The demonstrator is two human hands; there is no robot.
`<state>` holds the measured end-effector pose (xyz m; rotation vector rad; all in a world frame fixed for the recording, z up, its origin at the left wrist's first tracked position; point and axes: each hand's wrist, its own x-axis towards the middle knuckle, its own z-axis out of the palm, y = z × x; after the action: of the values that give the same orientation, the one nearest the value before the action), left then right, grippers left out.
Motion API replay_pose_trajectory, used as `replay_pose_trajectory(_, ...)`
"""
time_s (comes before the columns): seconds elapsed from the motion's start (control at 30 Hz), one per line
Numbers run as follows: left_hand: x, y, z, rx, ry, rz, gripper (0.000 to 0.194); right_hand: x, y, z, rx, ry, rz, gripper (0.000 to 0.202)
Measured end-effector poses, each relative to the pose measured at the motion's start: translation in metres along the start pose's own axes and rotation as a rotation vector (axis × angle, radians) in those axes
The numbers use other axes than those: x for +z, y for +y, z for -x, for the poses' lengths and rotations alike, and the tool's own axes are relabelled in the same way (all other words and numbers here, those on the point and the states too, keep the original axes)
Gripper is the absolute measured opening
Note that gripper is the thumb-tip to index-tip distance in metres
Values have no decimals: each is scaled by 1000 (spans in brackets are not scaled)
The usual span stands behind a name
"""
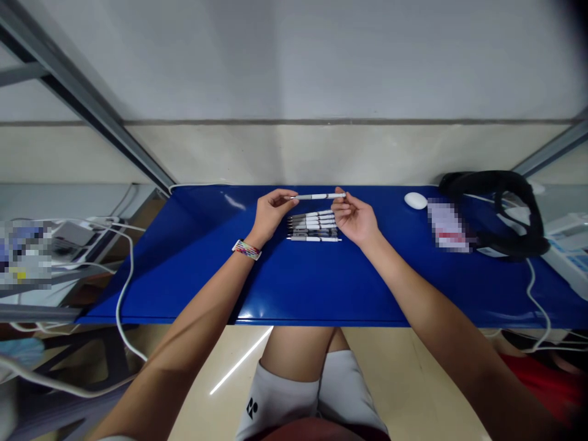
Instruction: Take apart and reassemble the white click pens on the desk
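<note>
A white and grey pen (316, 196) is held level just above the blue table, with its tip to the left. My left hand (272, 211) pinches the tip end between thumb and fingers. At the other end, my right hand (356, 215) has thumb and forefinger closed on the pen, its other fingers curled. Below the held pen, a row of several similar pens (312, 222) lies side by side on the table, tips to the left. The right hand partly overlaps the ends of that row.
On the blue table (321, 288), a white computer mouse (416, 201) sits to the right, near a blurred packet (446, 226) and a black padded strap (519, 214). White cables (131, 275) hang at the left. Grey metal posts (101, 116) frame the table.
</note>
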<state>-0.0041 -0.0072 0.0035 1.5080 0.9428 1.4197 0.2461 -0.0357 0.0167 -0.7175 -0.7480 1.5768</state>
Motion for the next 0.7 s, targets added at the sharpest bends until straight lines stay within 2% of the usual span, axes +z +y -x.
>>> replay_pose_trajectory(0.07, 1, 0, 0, -5, -11, 7, 28, 3, -1, 1, 69, 32, -138, 13)
replay_pose_trajectory(0.17, 2, 1, 1, -10, -11, 7, 28, 7, -3, 2, 159, 12, -346, 15)
replay_pose_trajectory(0.27, 2, 2, 2, -13, -11, 2, 28, 10, -3, 2, 208, 16, -460, 19)
replay_pose_trajectory(0.4, 1, 4, 1, -7, 0, -5, 27, 12, -5, 3, 207, 29, -462, 22)
replay_pose_trajectory(0.53, 0, 4, 0, 3, 28, 4, 26, 12, -6, 4, 183, 8, -413, 16)
replay_pose_trajectory(0.7, 1, 4, 1, 2, 0, 22, 27, 9, -3, 3, 155, 32, -407, 11)
